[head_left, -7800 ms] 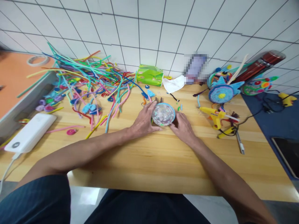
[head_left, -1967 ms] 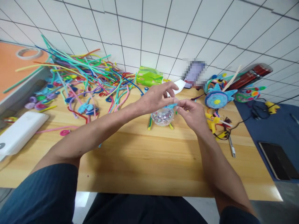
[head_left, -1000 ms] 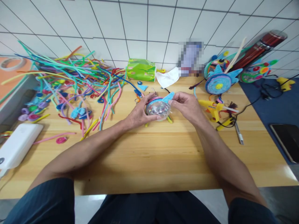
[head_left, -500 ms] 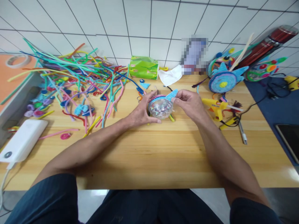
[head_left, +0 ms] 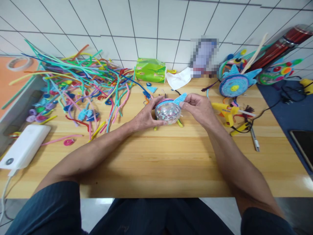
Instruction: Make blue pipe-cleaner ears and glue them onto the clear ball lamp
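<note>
Dome (head_left: 168, 113) | left fingers (head_left: 158, 123) cupping it | right fingers (head_left: 187, 105) pinching blue piece (head_left: 180, 99) (forearms (head_left: 105, 141) angled inward)

Clear speckled dome (head_left: 168, 113), light-blue piece (head_left: 180, 99), green pack (head_left: 149, 72)

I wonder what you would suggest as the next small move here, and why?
I would probably press the light-blue piece gently against the blue rim of the clear dome: the right hand pinches its outer end, its other end appears to meet the rim, and the left hand holds the dome's opposite side.
</note>
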Motion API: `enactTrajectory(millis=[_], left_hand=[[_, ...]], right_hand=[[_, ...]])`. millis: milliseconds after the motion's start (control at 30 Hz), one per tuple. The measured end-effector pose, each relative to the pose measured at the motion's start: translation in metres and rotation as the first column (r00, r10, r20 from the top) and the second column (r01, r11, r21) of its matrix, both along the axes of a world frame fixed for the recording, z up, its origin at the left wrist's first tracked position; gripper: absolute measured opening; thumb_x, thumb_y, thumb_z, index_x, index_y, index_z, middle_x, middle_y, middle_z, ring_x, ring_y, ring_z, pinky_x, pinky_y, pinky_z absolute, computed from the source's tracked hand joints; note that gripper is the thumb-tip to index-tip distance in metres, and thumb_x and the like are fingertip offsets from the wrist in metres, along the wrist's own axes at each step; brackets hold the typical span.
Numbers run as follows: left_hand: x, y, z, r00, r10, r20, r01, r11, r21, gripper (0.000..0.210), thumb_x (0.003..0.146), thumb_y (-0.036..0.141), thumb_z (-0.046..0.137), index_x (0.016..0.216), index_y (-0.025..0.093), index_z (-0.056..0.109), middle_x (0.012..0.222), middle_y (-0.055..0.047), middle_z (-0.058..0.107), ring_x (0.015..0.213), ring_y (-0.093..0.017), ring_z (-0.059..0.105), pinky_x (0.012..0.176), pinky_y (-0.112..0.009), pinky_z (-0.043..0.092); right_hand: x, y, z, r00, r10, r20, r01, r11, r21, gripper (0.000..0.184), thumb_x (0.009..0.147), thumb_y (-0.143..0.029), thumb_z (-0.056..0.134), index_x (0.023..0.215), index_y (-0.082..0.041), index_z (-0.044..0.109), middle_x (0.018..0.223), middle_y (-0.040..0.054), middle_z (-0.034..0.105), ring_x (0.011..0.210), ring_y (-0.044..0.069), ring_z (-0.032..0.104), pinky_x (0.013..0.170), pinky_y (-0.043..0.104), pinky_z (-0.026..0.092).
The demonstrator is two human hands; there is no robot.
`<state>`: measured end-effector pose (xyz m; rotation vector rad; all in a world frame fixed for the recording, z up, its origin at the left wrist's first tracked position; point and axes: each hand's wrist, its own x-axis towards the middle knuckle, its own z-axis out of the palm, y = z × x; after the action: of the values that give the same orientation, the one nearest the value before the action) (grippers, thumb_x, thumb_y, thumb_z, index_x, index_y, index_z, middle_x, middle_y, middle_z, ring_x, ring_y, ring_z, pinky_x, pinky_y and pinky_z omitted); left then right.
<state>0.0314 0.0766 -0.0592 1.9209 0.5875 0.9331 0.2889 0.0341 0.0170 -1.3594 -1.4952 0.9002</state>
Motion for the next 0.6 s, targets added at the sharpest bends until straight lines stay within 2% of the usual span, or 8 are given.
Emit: enactTrajectory(millis=[200, 433, 600], left_hand=[[0.0008, -0.0018, 0.0064, 0.999, 0.019, -0.032, -0.019, 1.000, -0.014, 0.114, 0.073, 0.055, 0.099, 0.168, 0.028, 0.041, 0.171, -0.019, 0.049, 0.162, -0.043, 0.046, 0.136, -0.065, 0.035], [-0.0033, 0.0048, 0.0076, 0.996, -0.071, -0.050, 0.069, 0.997, -0.047, 0.129, 0.065, 0.058, 0.103, 0.170, 0.028, 0.035, 0.178, -0.021, 0.038, 0.168, -0.045, 0.035, 0.139, -0.065, 0.029], [-0.0007, 0.0043, 0.0109, 0.993, -0.092, -0.068, 0.089, 0.995, -0.049, 0.115, 0.073, 0.053, 0.100, 0.165, 0.024, 0.037, 0.174, -0.023, 0.042, 0.164, -0.043, 0.042, 0.138, -0.064, 0.031]], right_hand=[[-0.0002, 0.0002, -0.0008, 1.000, -0.001, -0.004, 0.001, 1.000, 0.007, 0.022, 0.078, -0.034, 0.077, 0.069, -0.023, 0.061, 0.067, -0.0033, 0.059, 0.065, 0.013, 0.049, 0.064, 0.031, 0.038], [0.0014, 0.0012, -0.0032, 1.000, 0.004, 0.001, -0.004, 1.000, 0.003, 0.022, 0.079, -0.033, 0.078, 0.070, -0.023, 0.061, 0.067, -0.0032, 0.058, 0.066, 0.014, 0.048, 0.063, 0.031, 0.037], [0.0026, 0.0027, -0.0047, 0.999, 0.017, -0.039, -0.017, 1.000, -0.007, 0.021, 0.079, -0.033, 0.080, 0.072, -0.023, 0.063, 0.070, -0.0028, 0.060, 0.068, 0.014, 0.049, 0.066, 0.031, 0.040]])
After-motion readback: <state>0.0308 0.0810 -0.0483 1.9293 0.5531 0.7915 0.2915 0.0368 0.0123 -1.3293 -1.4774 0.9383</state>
